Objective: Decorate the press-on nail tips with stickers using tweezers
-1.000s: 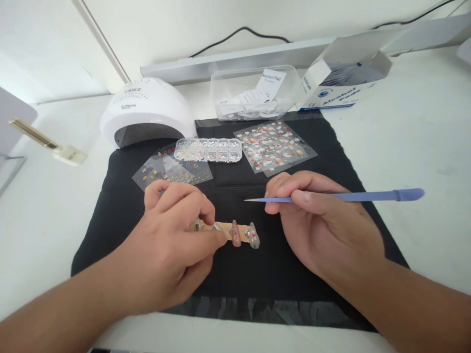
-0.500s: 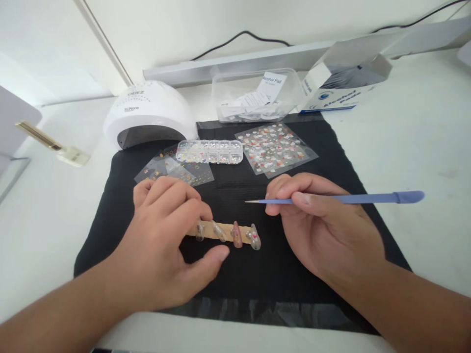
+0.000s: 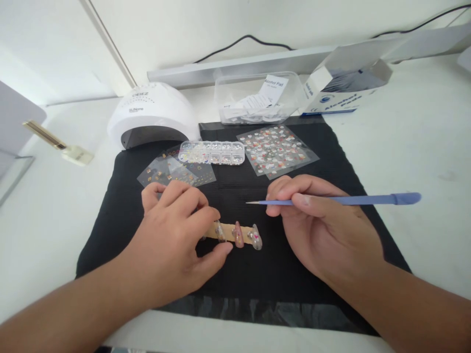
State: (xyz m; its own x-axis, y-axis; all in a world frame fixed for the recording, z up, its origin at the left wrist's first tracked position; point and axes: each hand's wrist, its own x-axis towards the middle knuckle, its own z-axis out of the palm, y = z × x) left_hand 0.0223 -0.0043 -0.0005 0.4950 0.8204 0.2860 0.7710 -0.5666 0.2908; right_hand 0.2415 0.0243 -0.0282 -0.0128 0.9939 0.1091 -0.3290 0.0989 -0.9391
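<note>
Two hands are counted over one black mat (image 3: 294, 274): a left hand (image 3: 172, 245) and a right hand (image 3: 327, 230). One wooden stick (image 3: 230, 232) is seen, with three false nails (image 3: 237, 234) visible on it. One blue pointed tool (image 3: 342, 199), one bead box (image 3: 211, 152), one white nail lamp (image 3: 152, 115) and one carton of alcohol pads (image 3: 342, 83) are counted.

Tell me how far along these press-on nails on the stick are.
Three nail tips on the wooden stick show color or decoration. The left hand steadies the stick; the right hand holds the blue pointed tool above it. Tips under the fingers are hidden.
</note>
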